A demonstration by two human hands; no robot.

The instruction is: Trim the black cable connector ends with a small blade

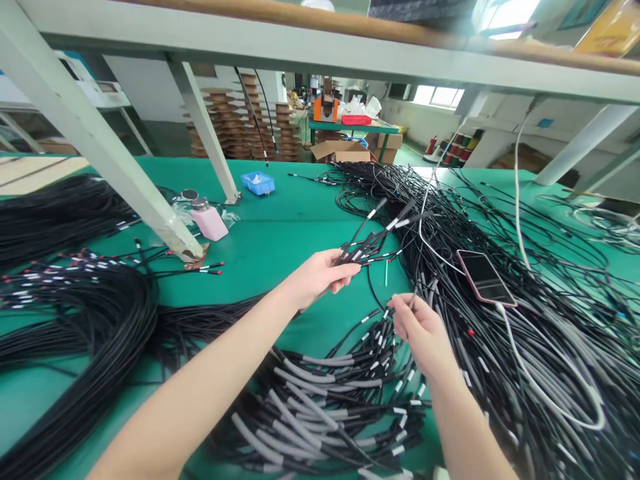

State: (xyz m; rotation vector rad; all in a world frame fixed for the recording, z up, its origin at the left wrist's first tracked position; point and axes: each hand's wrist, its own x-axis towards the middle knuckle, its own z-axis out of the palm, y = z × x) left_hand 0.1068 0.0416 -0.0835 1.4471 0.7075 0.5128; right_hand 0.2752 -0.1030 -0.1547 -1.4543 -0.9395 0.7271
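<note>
My left hand is closed round a small bunch of black cables, whose labelled ends fan out up and to the right. Lower and to the right, my right hand pinches a thin black cable near its end, though the fingertips partly cover it. Just beneath both hands lies a pile of cables with grey sleeves and white labels. A large heap of black cables spreads over the bench to the right of my right hand.
A phone with a white charging cord rests on the right heap. Coiled black cables with red tips fill the left. A pink bottle and a blue tray stand beside the shelf's white legs. The shelf beam crosses overhead.
</note>
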